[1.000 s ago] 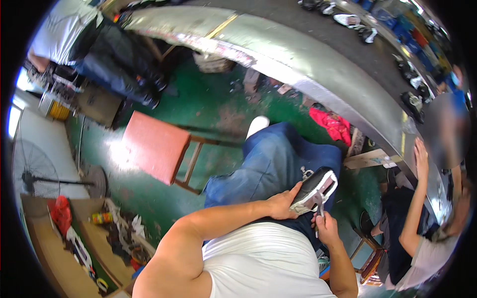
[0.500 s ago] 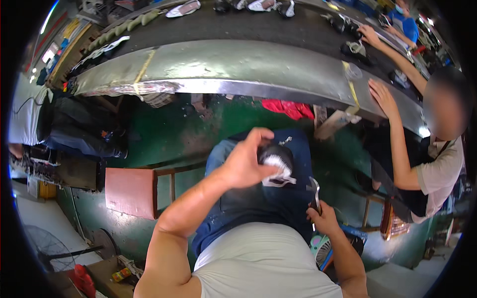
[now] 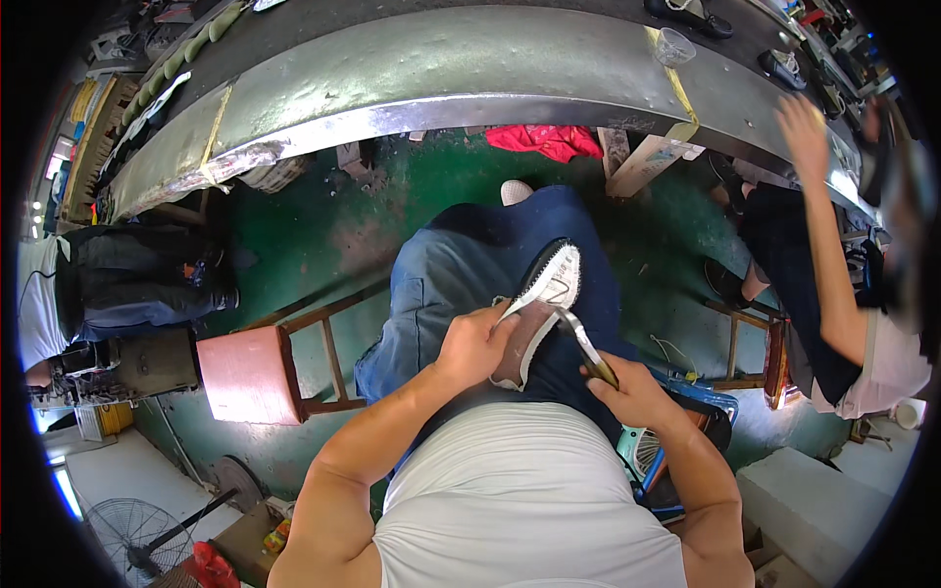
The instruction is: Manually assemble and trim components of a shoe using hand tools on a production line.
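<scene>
Across my lap lies a shoe upper (image 3: pixel 556 279) on its last, turned bottom up, with a white underside, a black edge at the toe and a brownish insole area toward the heel. My left hand (image 3: pixel 475 345) grips its side near the middle, thumb on top and the other fingers hidden beneath. In my right hand (image 3: pixel 632 389), wrapped round the handles, is a pair of metal lasting pliers (image 3: pixel 586 345). Their curved head touches or hovers just over the shoe's right edge; I cannot tell whether the jaws pinch the material.
A metal-edged conveyor bench (image 3: pixel 392 83) runs across the front, bearing a few dark shoes (image 3: pixel 691 15). At left stands a pink-topped stool (image 3: pixel 250 380). A co-worker's arm (image 3: pixel 833 245) reaches over the bench at right. A red cloth (image 3: pixel 544 141) lies beneath it; a fan (image 3: pixel 132 539) stands lower left.
The shoe has turned to show its underside and sits closer to me. My left hand has moved nearer my body and closed on it. The right hand has brought the pliers inward to the shoe.
</scene>
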Demonstrator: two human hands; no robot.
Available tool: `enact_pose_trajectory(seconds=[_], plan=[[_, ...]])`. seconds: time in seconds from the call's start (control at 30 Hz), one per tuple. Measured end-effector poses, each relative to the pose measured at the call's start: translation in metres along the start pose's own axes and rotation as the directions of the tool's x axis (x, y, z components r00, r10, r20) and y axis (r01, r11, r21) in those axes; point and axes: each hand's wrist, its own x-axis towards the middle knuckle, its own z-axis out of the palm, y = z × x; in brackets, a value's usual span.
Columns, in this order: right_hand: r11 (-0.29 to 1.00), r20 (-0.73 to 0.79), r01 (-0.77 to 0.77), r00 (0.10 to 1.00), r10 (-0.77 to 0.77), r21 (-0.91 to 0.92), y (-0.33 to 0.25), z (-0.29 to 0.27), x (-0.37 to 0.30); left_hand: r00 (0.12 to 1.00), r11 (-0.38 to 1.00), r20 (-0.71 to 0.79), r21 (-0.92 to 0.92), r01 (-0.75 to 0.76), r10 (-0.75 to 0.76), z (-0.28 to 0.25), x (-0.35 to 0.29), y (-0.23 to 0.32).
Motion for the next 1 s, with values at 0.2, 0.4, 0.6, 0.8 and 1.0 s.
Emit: enact_pose_trajectory(seconds=[0.2, 0.4, 0.6, 0.8, 1.0], plan=[[0.881, 0.001, 0.344, 0.931, -0.364, -0.326, -0.007, -0.013, 0.023, 0.988, 0.982, -0.067, 0.133, -0.131, 0.141, 0.012, 0.005, 0.001], [0.833, 0.27, 0.042, 0.954, 0.132, -0.552, -0.08, -0.043, 0.046, 0.992, 0.996, 0.094, -0.033, -0.086, 0.089, 0.02, 0.004, -0.031], [0.844, 0.162, 0.085, 0.987, 0.002, -0.529, -0.038, 0.004, 0.063, 0.944, 0.477, 0.322, -0.819, 0.319, -0.078, 0.041, 0.016, -0.07], [0.932, 0.027, 0.167, 0.986, -0.167, -0.321, -0.023, 0.002, 0.059, 0.978, 0.885, 0.198, -0.439, 0.154, -0.071, 0.047, 0.023, -0.087], [0.984, -0.103, 0.122, 0.985, -0.135, -0.126, -0.009, 0.002, 0.072, 0.992, 0.922, 0.097, -0.371, 0.112, -0.082, 0.048, 0.02, -0.072]])
